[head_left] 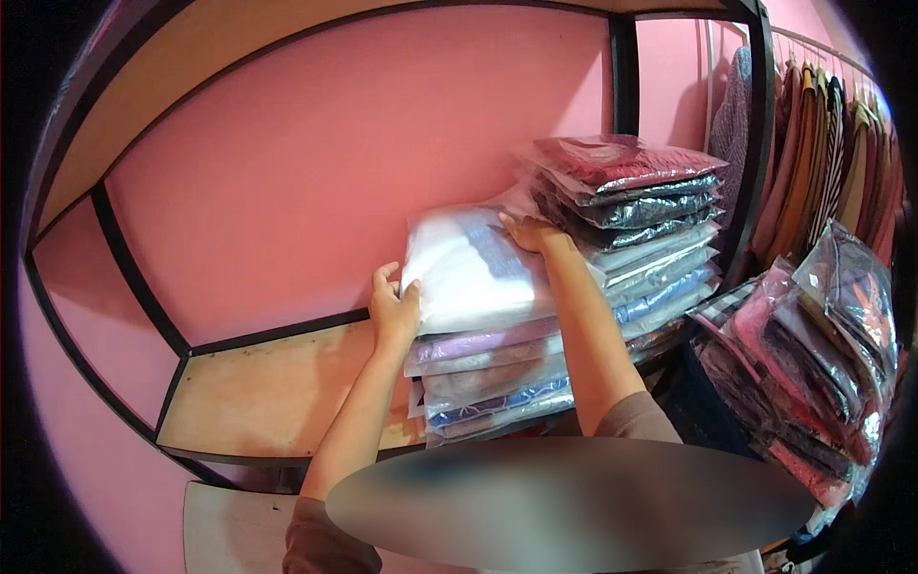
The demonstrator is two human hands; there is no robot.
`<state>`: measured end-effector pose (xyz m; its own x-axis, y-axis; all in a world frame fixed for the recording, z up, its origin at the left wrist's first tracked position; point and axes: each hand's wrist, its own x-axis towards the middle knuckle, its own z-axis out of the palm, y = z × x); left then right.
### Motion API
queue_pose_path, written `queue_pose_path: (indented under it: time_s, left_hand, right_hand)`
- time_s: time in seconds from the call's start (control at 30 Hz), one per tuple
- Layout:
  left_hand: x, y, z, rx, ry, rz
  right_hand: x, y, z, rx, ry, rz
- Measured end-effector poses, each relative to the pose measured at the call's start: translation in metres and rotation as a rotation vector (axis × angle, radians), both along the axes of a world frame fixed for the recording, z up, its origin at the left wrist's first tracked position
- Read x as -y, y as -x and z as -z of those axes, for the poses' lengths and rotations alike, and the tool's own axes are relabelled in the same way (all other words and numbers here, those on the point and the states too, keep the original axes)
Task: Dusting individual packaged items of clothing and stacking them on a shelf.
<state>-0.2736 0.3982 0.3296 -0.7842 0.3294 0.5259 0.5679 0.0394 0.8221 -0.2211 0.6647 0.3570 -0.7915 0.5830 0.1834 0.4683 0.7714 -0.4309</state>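
A white folded garment in a clear plastic bag (478, 277) tops the nearer stack on the shelf; a bluish patch shows on its upper right. At its left edge is my left hand (394, 304), thumb against the plastic and fingers apart from it. My right hand (537, 233) lies over the bag's right part, fingers stretched out, palm down. Beneath are several more bagged garments, among them a lilac one (488, 342) and a blue patterned one (497, 404). Close by on the right rises a taller stack of bagged clothes, with a dark red garment (622, 163) uppermost.
The wooden shelf board (277, 392) has a black metal frame (143, 277), and a pink wall (382, 143) stands behind. At the right, a heap of bagged clothes (803, 354) leans beside the shelf. Clothes on hangers (822, 163) hang from a rail beyond.
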Motion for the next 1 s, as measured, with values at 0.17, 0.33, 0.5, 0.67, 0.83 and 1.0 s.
queue_pose_path:
  time_s: [0.17, 0.33, 0.5, 0.67, 0.83, 1.0]
  left_hand:
    - [0.006, 0.005, 0.006, 0.200, -0.088, 0.055]
    - [0.033, 0.000, 0.006, 0.283, -0.060, 0.181]
    - [0.069, -0.029, 0.007, 0.386, -0.169, 0.291]
    - [0.135, -0.086, 0.049, 0.328, -0.260, 0.201]
    - [0.223, -0.146, 0.218, 0.138, 0.175, 0.263]
    - [0.334, -0.261, 0.306, -0.110, 0.826, 0.314]
  right_hand:
    - [0.020, -0.012, -0.012, 0.078, 0.045, 0.050]
    - [0.068, -0.050, -0.008, 0.094, -0.106, 0.067]
    - [0.129, -0.179, 0.040, -0.305, -0.481, -0.038]
    - [0.190, -0.317, 0.148, -0.409, -0.245, 0.125]
    - [0.290, -0.452, 0.270, -0.275, 0.112, 0.300]
    - [0.391, -0.540, 0.309, -0.230, 0.114, 0.337]
